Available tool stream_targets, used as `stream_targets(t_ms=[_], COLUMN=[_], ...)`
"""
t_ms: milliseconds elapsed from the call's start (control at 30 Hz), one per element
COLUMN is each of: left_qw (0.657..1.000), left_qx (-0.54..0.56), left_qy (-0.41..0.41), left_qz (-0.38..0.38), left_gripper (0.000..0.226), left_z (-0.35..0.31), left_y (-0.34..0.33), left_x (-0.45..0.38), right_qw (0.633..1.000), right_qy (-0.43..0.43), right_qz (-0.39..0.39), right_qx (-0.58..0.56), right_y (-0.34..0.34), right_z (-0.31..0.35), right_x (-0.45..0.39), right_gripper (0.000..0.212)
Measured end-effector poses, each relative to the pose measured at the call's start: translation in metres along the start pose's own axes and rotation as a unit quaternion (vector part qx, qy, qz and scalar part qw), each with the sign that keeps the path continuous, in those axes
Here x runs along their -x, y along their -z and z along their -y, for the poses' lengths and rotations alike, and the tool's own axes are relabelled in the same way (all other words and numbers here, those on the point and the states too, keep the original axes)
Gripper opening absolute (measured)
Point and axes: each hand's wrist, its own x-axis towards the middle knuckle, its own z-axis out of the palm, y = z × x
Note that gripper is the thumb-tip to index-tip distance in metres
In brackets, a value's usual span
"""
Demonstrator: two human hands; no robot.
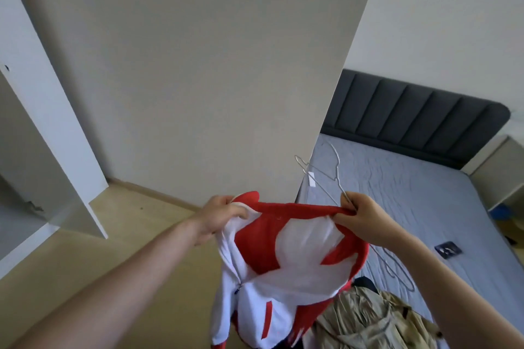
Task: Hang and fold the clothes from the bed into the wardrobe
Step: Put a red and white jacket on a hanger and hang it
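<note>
A red and white zip jacket (286, 258) hangs between my two hands in front of me, above the floor at the bed's edge. My left hand (219, 215) grips its collar on the left side. My right hand (361, 214) pinches the red collar on the right together with a thin wire hanger (321, 178), whose hook points up and away. A beige garment (368, 320) lies crumpled on the bed (411, 193) below my right arm. The wardrobe's open door (212, 65) stands straight ahead, with the wardrobe's interior (19, 136) at far left.
Another wire hanger (397, 269) lies on the grey sheet beside a small dark object (448, 249). A dark padded headboard (425, 105) backs the bed, with a pale bedside unit (499, 167) at right. Wooden floor (136, 235) spreads below the door.
</note>
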Motion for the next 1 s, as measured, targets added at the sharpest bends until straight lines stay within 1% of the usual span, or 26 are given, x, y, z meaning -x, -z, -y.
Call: stream_targets(t_ms=[33,67,100,133,167,200,233,267,333,400,467,500,567,633,733,867,1000], left_qw=[1.000,1.000,0.998,0.992,0.977,0.951,0.920,0.894,0.872,0.861,0.861,0.862,0.862,0.861,0.854,0.838,0.832], left_qx=[-0.010,-0.022,-0.043,-0.078,-0.132,-0.197,-0.259,-0.308,-0.365,-0.393,-0.392,-0.390,-0.386,-0.384,-0.384,-0.393,-0.379], left_qy=[-0.007,-0.020,-0.039,-0.066,-0.099,-0.132,-0.157,-0.169,-0.150,-0.134,-0.132,-0.132,-0.135,-0.146,-0.172,-0.198,-0.225], left_qz=[0.004,-0.005,-0.034,-0.079,-0.138,-0.197,-0.248,-0.277,-0.290,-0.293,-0.294,-0.297,-0.300,-0.299,-0.306,-0.322,-0.338], left_gripper=[0.033,0.030,0.025,0.023,0.032,0.044,0.048,0.047,0.044,0.035,0.024,0.021,0.019,0.018,0.020,0.035,0.045], left_z=[-0.010,-0.018,-0.026,-0.032,-0.034,-0.036,-0.036,-0.034,-0.032,-0.028,-0.027,-0.028,-0.031,-0.038,-0.053,-0.071,-0.083], left_y=[0.004,0.007,0.010,0.014,0.020,0.026,0.031,0.036,0.042,0.046,0.051,0.054,0.058,0.059,0.062,0.064,0.068], left_x=[0.002,0.003,0.002,0.000,-0.006,-0.010,-0.013,-0.015,-0.018,-0.021,-0.022,-0.022,-0.024,-0.025,-0.025,-0.024,-0.025], right_qw=[1.000,1.000,0.999,0.999,0.999,0.999,0.998,0.999,0.998,0.997,0.995,0.995,0.994,0.994,0.992,0.991,0.991], right_qy=[-0.001,0.000,0.003,0.008,0.014,0.022,0.032,0.040,0.055,0.064,0.077,0.084,0.090,0.088,0.090,0.095,0.100], right_qz=[-0.005,-0.007,-0.006,-0.004,-0.006,-0.009,-0.010,-0.006,0.009,0.026,0.041,0.045,0.051,0.057,0.055,0.061,0.035], right_qx=[0.013,0.025,0.036,0.042,0.046,0.049,0.046,0.035,0.011,-0.018,-0.039,-0.033,-0.021,-0.040,-0.064,-0.074,-0.085], right_y=[-0.002,-0.004,-0.006,-0.008,-0.011,-0.013,-0.015,-0.017,-0.022,-0.026,-0.029,-0.032,-0.038,-0.044,-0.050,-0.054,-0.048], right_z=[-0.005,-0.009,-0.011,-0.012,-0.010,-0.007,-0.002,0.003,0.017,0.031,0.042,0.046,0.053,0.057,0.061,0.070,0.080], right_x=[0.001,0.001,0.002,0.004,0.005,0.007,0.010,0.013,0.020,0.029,0.035,0.037,0.038,0.037,0.031,0.026,0.026], right_gripper=[0.049,0.050,0.052,0.054,0.056,0.055,0.053,0.050,0.045,0.038,0.035,0.035,0.035,0.035,0.036,0.037,0.039])
